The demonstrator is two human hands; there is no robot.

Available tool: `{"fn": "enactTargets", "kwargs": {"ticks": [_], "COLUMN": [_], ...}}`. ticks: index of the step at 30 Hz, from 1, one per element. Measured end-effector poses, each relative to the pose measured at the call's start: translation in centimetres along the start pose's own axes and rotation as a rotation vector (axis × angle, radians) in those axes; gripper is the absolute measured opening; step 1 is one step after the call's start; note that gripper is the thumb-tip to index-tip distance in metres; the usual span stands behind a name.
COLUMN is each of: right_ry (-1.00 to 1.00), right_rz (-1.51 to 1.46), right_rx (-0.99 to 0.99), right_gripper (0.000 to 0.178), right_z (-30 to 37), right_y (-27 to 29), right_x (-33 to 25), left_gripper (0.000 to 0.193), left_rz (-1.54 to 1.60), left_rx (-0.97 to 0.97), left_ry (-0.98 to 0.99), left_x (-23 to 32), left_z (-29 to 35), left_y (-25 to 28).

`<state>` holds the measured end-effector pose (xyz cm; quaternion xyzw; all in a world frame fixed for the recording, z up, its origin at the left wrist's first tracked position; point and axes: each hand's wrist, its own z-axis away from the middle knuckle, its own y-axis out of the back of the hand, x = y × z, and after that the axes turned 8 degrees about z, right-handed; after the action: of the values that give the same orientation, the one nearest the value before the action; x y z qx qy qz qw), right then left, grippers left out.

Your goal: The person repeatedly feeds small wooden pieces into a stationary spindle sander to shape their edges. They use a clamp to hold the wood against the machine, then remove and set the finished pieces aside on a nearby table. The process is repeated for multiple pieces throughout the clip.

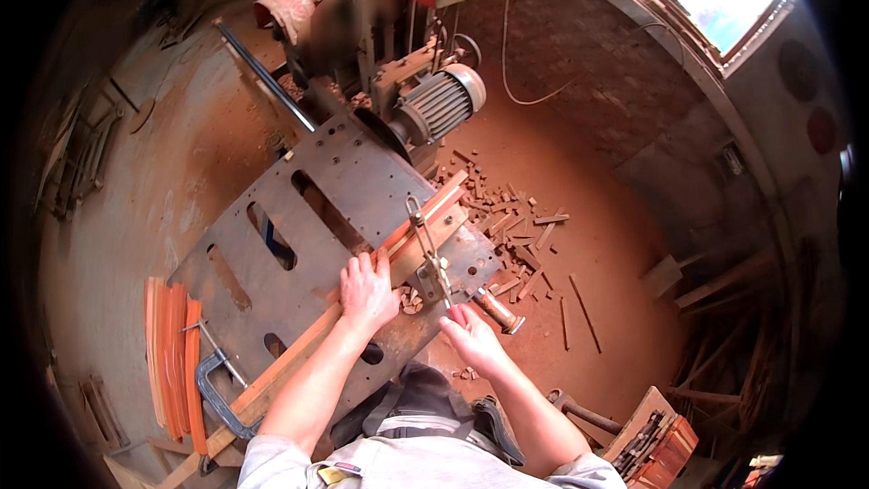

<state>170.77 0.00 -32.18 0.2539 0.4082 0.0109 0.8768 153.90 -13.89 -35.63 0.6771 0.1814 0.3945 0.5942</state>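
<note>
My left hand (367, 297) grips a reddish wooden strip (421, 225) near the middle of a grey steel machine table (371, 177), its fingers over the far side of the wood. The strip lies along a straight wooden fence (299, 355) that crosses the table at a slant. To the right, my right hand (474, 340) is closed round the red grip of a toggle clamp (433, 254). The clamp is mounted by the fence, and its metal arm reaches across the wood. Whether its tip presses on the strip I cannot tell.
A blue-grey C-clamp (215, 389) holds the fence's near left end. Beside it stand stacked wooden strips (167, 358). An electric motor (444, 104) with a dark disc sits at the table's far side. Offcuts (520, 235) litter the dusty floor; a wooden box (656, 444) stands lower right.
</note>
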Motion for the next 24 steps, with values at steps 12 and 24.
{"fn": "enactTargets", "kwargs": {"ticks": [12,24], "right_ry": [-0.009,0.139], "right_rz": [0.096,0.11], "right_rx": [-0.078,-0.101], "right_gripper": [0.042,0.049], "right_z": [-1.6,-3.2], "right_y": [-0.5,-1.3], "right_x": [1.0,1.8], "left_gripper": [0.08,0.075], "left_rz": [-0.036,-0.046], "left_rx": [0.129,0.227], "left_ry": [-0.107,-0.084], "left_x": [-1.0,-1.3], "left_z": [0.2,0.2], "left_y": [-1.0,-1.4]}}
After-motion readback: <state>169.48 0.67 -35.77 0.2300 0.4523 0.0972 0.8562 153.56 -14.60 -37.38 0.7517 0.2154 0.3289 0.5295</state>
